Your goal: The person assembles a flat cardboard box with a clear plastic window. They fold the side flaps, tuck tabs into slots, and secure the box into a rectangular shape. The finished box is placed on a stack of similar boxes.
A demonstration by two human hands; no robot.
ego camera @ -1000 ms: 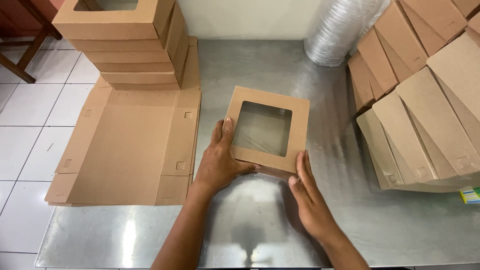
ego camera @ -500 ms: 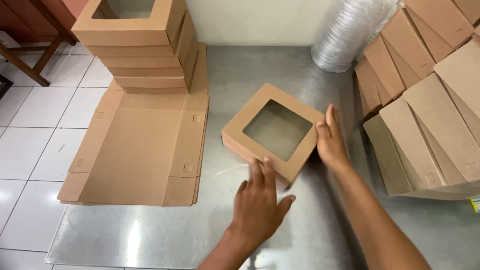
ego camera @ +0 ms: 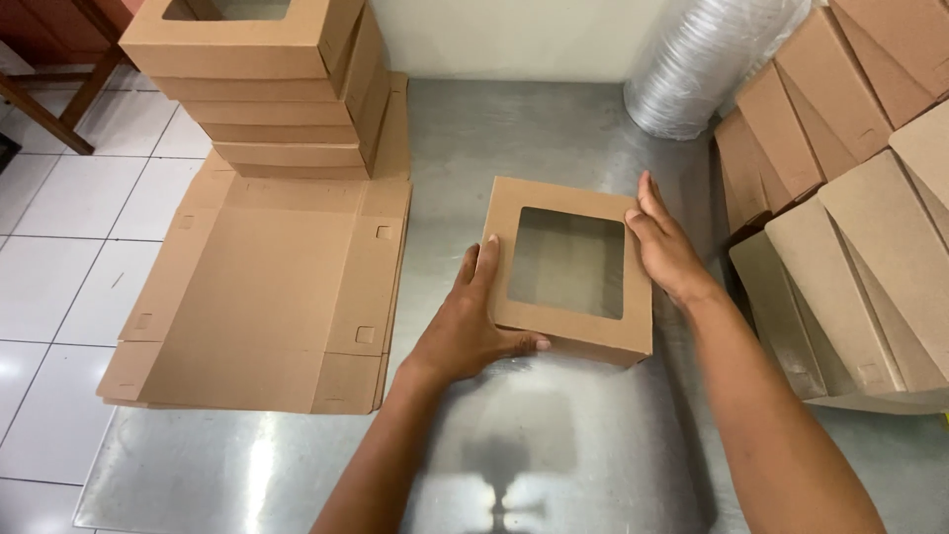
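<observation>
While both hands flank windowed box (ego camera: 570, 265) on steel desk (ego camera: 554, 129), left hand (ego camera: 465, 326) lies flat against near-left edge, right hand (ego camera: 664, 247) presses far-right side; neither grip closed. Risk: uneven squeeze buckles thin card, box skids on slick metal.

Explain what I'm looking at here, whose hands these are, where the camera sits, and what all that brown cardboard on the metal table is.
The camera sits on a person's head and looks down at their own bare hands. The left hand and right hand press against opposite sides of a folded brown windowed box on a steel table. To the left lie flat unfolded cardboard sheets, with a stack of finished boxes behind them. More cardboard boxes lean at the right, beside a stack of clear lids.
</observation>
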